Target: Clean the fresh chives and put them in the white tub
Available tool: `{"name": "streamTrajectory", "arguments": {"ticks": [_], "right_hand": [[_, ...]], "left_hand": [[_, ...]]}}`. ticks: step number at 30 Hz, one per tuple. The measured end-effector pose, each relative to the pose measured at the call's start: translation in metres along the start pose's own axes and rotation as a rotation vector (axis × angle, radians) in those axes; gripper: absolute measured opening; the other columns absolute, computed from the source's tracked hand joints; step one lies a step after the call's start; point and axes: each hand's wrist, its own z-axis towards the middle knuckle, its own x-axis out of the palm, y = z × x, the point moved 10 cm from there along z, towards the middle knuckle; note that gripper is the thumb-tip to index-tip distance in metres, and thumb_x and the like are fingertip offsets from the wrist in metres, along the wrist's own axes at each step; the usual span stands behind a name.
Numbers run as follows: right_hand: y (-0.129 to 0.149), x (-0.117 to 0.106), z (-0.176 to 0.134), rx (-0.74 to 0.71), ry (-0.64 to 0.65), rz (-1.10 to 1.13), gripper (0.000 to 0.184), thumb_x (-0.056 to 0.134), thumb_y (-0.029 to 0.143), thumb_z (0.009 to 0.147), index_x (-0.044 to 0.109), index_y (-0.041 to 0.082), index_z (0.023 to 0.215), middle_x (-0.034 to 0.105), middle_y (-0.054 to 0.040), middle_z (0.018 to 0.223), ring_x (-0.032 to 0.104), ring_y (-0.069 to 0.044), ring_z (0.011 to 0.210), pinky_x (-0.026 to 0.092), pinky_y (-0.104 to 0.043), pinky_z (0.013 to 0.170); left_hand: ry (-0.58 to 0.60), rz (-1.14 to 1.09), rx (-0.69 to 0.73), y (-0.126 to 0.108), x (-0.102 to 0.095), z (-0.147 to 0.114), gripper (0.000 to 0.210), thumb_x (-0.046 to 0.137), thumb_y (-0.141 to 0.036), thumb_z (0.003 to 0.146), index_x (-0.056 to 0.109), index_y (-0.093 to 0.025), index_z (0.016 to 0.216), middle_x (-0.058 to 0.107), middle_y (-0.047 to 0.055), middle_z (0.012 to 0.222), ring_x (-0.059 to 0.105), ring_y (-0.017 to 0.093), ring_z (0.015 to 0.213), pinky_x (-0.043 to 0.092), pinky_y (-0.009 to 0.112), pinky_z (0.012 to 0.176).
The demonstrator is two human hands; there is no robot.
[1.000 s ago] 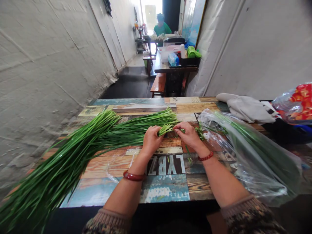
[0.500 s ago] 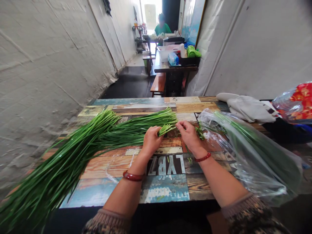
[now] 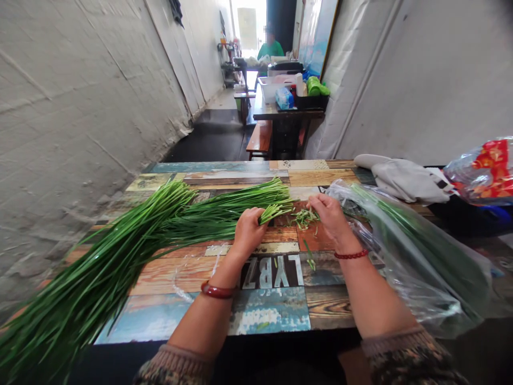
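My left hand (image 3: 249, 231) is wrapped round a small bunch of garlic chives (image 3: 276, 213), whose pale cut-looking ends point right. Over a small heap of trimmed scraps (image 3: 305, 218), my right hand (image 3: 329, 214) is closed in a pinch; what lies between its fingertips is too small to tell. Behind the left hand a layer of chives (image 3: 224, 206) stretches across the table. A larger pile of chives (image 3: 120, 256) lies to the left, its leaves hanging over the front edge. On the right, a clear plastic bag (image 3: 425, 267) holds more long chives.
The wood-patterned table (image 3: 272, 315) carries a grey cloth (image 3: 404, 179) and a red-printed plastic package (image 3: 487, 168) at the right. Further back stand a bench (image 3: 260, 138) and a second table (image 3: 266, 111) with containers. A person in green (image 3: 270, 49) is at the far end.
My right hand has moved right, away from the stem ends to above the scraps, which now show more fully. My left hand has stayed in place with its bunch.
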Motion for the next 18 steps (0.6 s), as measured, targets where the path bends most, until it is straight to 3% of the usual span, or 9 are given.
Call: {"name": "streamTrajectory", "arguments": {"ticks": [3,5,8,11,14,18], "right_hand": [[0.012,0.016,-0.005,-0.128,0.223,-0.356,0.027,0.064,0.039,0.08,0.059,0.02,0.061,0.061,-0.0002,0.067,0.056,-0.016,0.069,0.043,-0.029,0.071],[0.018,0.019,-0.006,-0.218,0.205,-0.455,0.011,0.066,0.031,0.079,0.066,0.021,0.074,0.066,-0.0028,0.082,0.059,-0.019,0.083,0.044,-0.032,0.081],[0.021,0.025,-0.007,-0.28,0.148,-0.391,0.014,0.058,0.031,0.088,0.068,0.021,0.086,0.068,-0.0047,0.089,0.06,-0.019,0.089,0.044,-0.033,0.085],[0.019,0.041,-0.01,-0.311,0.197,-0.362,0.025,0.051,0.034,0.094,0.069,0.021,0.083,0.069,-0.0047,0.086,0.061,-0.018,0.086,0.045,-0.031,0.082],[0.016,0.058,-0.017,-0.312,0.258,-0.4,0.028,0.051,0.032,0.093,0.069,0.02,0.075,0.068,-0.0039,0.079,0.06,-0.017,0.079,0.045,-0.03,0.077],[0.016,0.061,-0.02,-0.271,0.188,-0.351,0.019,0.055,0.026,0.089,0.069,0.02,0.077,0.068,-0.005,0.082,0.061,-0.017,0.079,0.046,-0.029,0.073]], "left_hand": [[-0.006,0.006,0.003,-0.001,-0.001,0.001,0.028,0.056,-0.026,0.088,0.049,-0.02,0.062,0.052,0.0,0.066,0.046,0.016,0.068,0.031,0.027,0.064],[-0.01,0.012,0.007,-0.001,-0.002,0.001,0.028,0.056,-0.027,0.088,0.048,-0.02,0.062,0.052,0.0,0.066,0.046,0.016,0.068,0.03,0.027,0.064],[-0.007,0.026,0.011,-0.002,-0.002,0.001,0.026,0.057,-0.026,0.088,0.051,-0.02,0.063,0.053,0.001,0.067,0.047,0.017,0.069,0.031,0.027,0.065],[0.003,0.038,0.007,-0.003,-0.001,0.001,0.021,0.057,-0.023,0.087,0.055,-0.019,0.066,0.056,0.002,0.069,0.048,0.017,0.071,0.032,0.028,0.066],[0.014,0.045,0.0,-0.004,-0.001,0.001,0.017,0.058,-0.021,0.085,0.058,-0.019,0.068,0.058,0.002,0.071,0.05,0.018,0.073,0.033,0.028,0.067],[0.028,0.049,-0.011,-0.005,0.0,0.002,0.012,0.062,-0.019,0.082,0.059,-0.019,0.07,0.06,0.003,0.074,0.051,0.018,0.076,0.034,0.028,0.068]]}}
